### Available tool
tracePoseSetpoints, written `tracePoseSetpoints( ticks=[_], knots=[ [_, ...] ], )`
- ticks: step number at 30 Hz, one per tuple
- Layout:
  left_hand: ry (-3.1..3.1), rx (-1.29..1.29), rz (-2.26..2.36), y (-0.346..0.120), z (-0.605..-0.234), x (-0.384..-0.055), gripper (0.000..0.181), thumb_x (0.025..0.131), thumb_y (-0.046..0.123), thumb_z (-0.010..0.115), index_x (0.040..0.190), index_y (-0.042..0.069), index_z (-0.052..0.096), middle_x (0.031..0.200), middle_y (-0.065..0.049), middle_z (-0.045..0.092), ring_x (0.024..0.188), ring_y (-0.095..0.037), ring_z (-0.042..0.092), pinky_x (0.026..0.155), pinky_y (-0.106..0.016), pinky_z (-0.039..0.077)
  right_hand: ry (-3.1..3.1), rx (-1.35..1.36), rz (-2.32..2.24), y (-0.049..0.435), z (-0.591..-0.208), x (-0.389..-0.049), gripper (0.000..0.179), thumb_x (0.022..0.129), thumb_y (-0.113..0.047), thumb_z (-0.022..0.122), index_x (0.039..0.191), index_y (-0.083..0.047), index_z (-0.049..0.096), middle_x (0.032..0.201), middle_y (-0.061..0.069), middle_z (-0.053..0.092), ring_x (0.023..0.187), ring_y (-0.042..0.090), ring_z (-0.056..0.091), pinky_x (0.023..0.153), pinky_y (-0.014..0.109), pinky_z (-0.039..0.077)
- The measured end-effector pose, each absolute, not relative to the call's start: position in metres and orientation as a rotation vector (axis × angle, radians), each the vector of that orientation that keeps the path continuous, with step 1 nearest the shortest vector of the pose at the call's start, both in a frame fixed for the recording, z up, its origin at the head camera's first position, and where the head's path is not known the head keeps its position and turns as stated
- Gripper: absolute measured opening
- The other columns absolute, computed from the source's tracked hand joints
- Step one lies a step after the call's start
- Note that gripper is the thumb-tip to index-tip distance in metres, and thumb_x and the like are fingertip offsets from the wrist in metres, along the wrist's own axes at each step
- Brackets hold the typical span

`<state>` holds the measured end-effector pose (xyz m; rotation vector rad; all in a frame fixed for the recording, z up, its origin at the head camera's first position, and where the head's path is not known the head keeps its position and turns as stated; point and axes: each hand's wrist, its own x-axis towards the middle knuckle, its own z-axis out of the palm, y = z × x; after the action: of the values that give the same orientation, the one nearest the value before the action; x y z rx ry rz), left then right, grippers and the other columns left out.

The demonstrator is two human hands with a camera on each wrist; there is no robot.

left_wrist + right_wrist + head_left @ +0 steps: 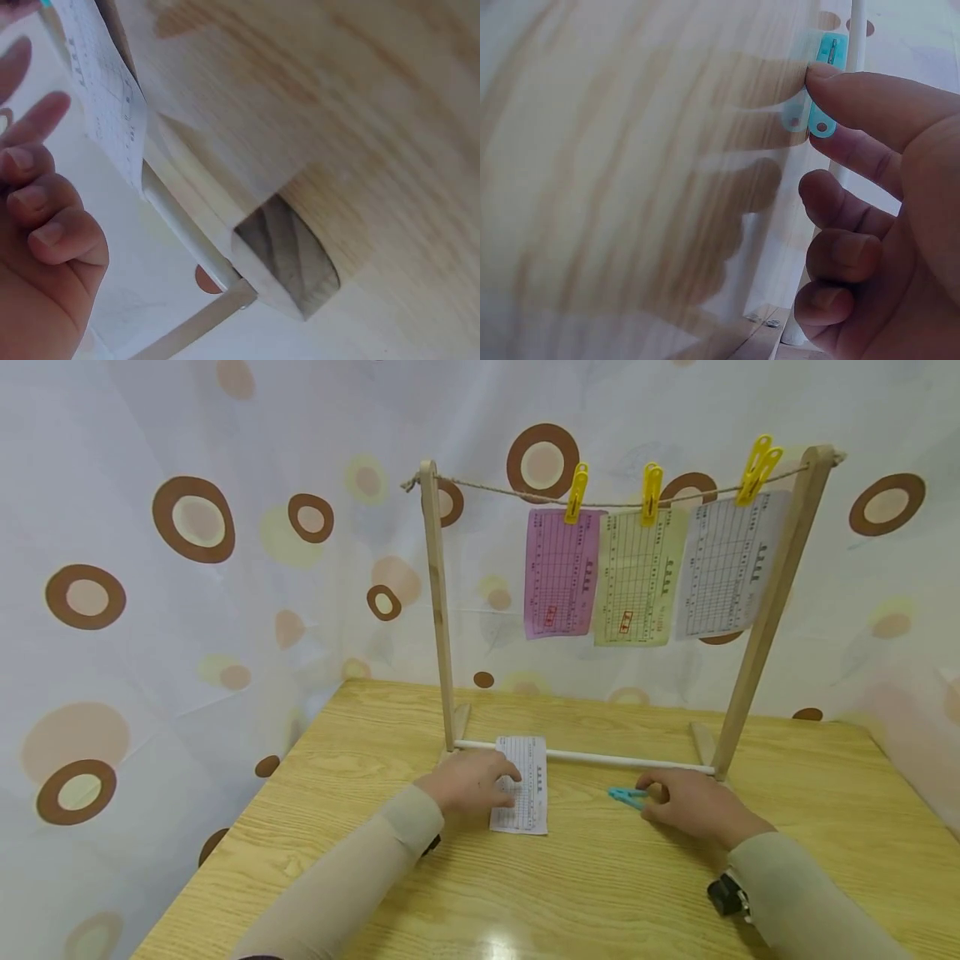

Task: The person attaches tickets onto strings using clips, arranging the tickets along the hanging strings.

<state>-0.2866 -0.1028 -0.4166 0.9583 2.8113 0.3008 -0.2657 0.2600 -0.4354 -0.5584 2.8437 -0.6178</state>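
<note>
My left hand (pixel 474 779) hovers at the left edge of a white printed form (pixel 531 785), its thumb and index finger apart with nothing between them. The form lies on the table, its far end over the rack's white bar; in the left wrist view the sheet (pixel 105 90) is beside my fingers. To the right, my right hand (pixel 686 802) pinches a teal clothespin (pixel 627 797) between thumb and index finger, low over the table. The right wrist view shows the clothespin (pixel 827 82) with the thumb across its handle end; the other fingers curl loosely.
A wooden rack with a left post (pixel 438 610) and right post (pixel 772 610) carries a string (pixel 495 490). Yellow clothespins (pixel 651 495) hold a pink form (pixel 561 572), a yellow form (pixel 639 578) and a white form (pixel 731 564). A white bar (pixel 630 761) joins the posts' bases.
</note>
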Motion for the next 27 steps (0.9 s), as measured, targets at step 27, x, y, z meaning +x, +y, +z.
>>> tracePoseSetpoints(
  ticks=[27],
  knots=[
    [2.921, 0.472, 0.488, -0.094, -0.419, -0.346, 0.023, 0.099, 0.023, 0.066, 0.119, 0.011, 0.067, 0.109, -0.002, 0.070, 0.090, -0.017, 0.061, 0.084, -0.035, 0.051, 2.875, -0.520, -0.567, 0.260, -0.435, -0.269, 0.040, 0.090, -0.036, 0.076, 0.123, -0.015, 0.071, 0.100, 0.004, 0.068, 0.087, 0.021, 0.063, 0.075, 0.049, 0.052]
  ],
)
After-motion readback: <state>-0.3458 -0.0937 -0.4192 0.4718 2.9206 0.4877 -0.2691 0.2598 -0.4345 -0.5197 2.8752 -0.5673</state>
